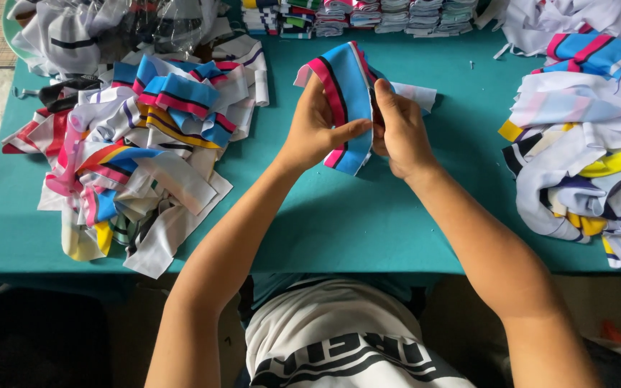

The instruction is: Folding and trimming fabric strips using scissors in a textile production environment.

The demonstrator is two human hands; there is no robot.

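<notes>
White shirt [339,345] with black print at 6 o'clock, nearest camera. Heap of striped cloth pieces [138,151] at 9 o'clock on teal table [339,223]. Left hand [314,126] and right hand [400,129] both pinch blue-pink-black striped band [346,93], held above table at 12 o'clock. Second cloth heap [583,144] at 3 o'clock.

Two bare hands are in view, the left hand [315,129] and the right hand [402,133], sharing one blue, pink and black striped fabric band [346,93]. Two loose heaps of such striped pieces lie on the single teal table [368,215]: the left heap [138,144] and the right heap [583,136]. About seven folded stacks [368,16] line the far edge.
</notes>
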